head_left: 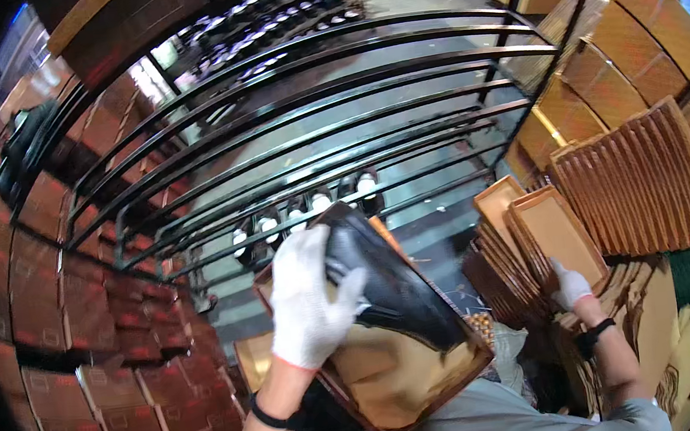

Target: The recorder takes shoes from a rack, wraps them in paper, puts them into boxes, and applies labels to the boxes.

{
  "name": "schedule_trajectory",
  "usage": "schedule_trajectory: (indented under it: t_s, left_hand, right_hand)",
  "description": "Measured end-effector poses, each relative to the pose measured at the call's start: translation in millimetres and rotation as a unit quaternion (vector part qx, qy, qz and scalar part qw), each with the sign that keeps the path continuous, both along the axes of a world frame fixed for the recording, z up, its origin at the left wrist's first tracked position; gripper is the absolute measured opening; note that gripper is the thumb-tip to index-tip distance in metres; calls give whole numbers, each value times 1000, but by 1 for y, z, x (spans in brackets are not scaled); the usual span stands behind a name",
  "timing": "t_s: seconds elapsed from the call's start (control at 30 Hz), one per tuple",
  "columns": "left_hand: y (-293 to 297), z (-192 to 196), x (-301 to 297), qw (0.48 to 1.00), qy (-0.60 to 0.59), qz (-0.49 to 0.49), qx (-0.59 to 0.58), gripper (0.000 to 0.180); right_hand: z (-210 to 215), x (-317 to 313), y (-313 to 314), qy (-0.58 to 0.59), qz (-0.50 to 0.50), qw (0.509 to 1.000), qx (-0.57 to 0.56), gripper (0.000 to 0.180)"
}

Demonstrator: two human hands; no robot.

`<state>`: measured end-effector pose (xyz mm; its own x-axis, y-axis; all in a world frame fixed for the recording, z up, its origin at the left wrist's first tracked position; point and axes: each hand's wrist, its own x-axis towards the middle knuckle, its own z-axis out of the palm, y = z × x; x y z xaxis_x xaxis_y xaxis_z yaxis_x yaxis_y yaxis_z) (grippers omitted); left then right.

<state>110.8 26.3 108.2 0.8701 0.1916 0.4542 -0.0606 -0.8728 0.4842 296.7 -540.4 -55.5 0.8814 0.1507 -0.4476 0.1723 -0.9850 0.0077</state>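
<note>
Two gloved hands: our left hand (308,300) curls over a black bag (387,283) in the tilted tray (398,380); our right hand (570,285) grips stacked trays (536,245), boxes crowding close.

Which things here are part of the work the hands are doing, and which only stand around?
In use:
left hand on black shoe
open brown box
right hand on brown lids

Standing around:
black metal rack
stacked cartons

Stacked brown cartons (77,331) with red labels at left, tan boxes (638,20) stacked at upper right
</note>
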Motion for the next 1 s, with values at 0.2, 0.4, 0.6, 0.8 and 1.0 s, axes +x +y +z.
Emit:
schedule_trajectory:
  t_s: [0.2, 0.4, 0.6, 0.8, 1.0]
  left_hand:
    - [-7, -19, -12, 989, 43, 70, 119, 46]
    - [-35, -3, -114, 964, -74, 222, -125, 54]
    - [-112, -61, -176, 910, -47, 77, -405, 96]
    - [-75, -20, -137, 851, -4, 119, -511, 96]
    - [11, -21, -42, 669, -98, -79, -732, 76]
  right_hand:
    - [101, 31, 59, -47, 101, 978, -177, 68]
    - [246, -18, 143, -136, -74, 834, 530, 36]
    - [169, -109, 245, 52, 215, 861, 459, 86]
    - [206, -88, 288, 287, 147, 800, 506, 117]
    - [218, -44, 384, 308, 36, 624, 717, 101]
